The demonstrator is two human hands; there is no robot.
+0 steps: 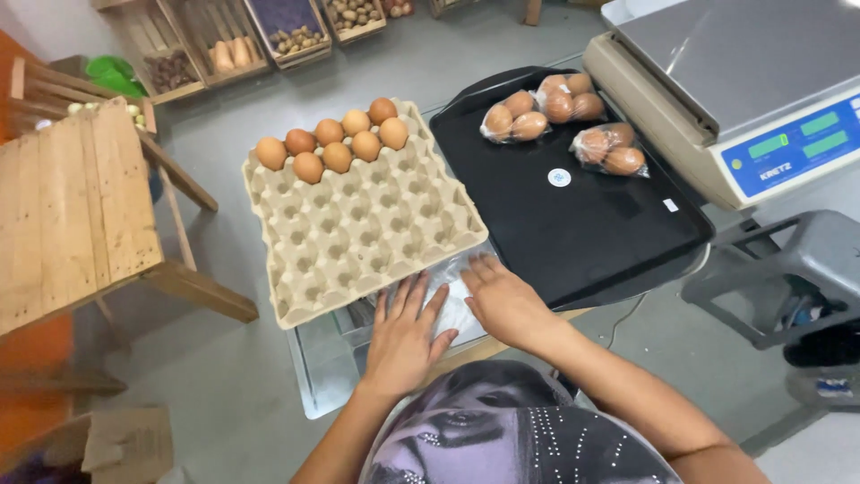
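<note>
My left hand [405,333] and my right hand [503,301] both rest flat, fingers spread, on a stack of clear plastic bags [452,300] at the near edge of the counter. Just beyond my hands lies a grey cardboard egg tray [358,229], with several brown eggs [333,143] in its two far rows. To the right is a black tray [573,224] holding three clear bags of brown eggs [515,118], [573,97], [611,148]. Neither hand grips anything.
A grey weighing scale [743,99] with a blue display stands at the far right. A wooden crate stand [76,206] is at the left. Wooden boxes of produce [233,40] sit on the floor beyond. A grey stool [788,269] stands at the right.
</note>
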